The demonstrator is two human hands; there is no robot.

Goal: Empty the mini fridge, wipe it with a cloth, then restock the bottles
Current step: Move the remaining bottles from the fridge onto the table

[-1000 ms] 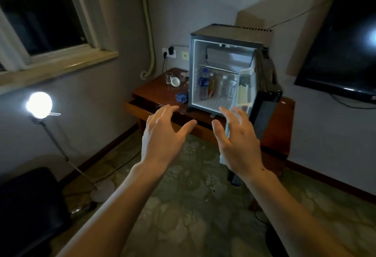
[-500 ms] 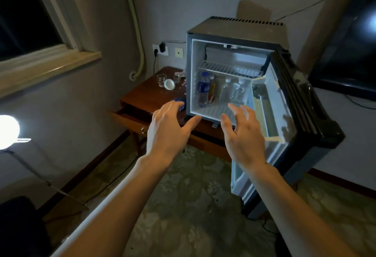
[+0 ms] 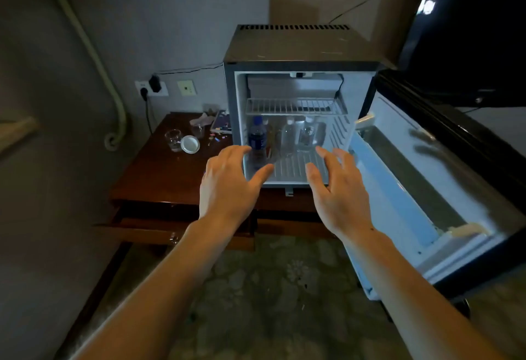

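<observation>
We see a small fridge [image 3: 299, 46], dark outside, white inside, door [image 3: 427, 188] wide open, bottles [image 3: 257, 137] standing inside. Our left grip [image 3: 227, 186] and right grip [image 3: 338, 191] are loose, holding nothing.

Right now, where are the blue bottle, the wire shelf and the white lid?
blue bottle [image 3: 257, 138]: head view, on its dark blue label.
wire shelf [image 3: 293, 106]: head view, on the middle bars.
white lid [image 3: 190, 144]: head view, on its round middle.

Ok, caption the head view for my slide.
Left hand and right hand, both open, poised before the open fridge, bottles on its floor rack.
</observation>
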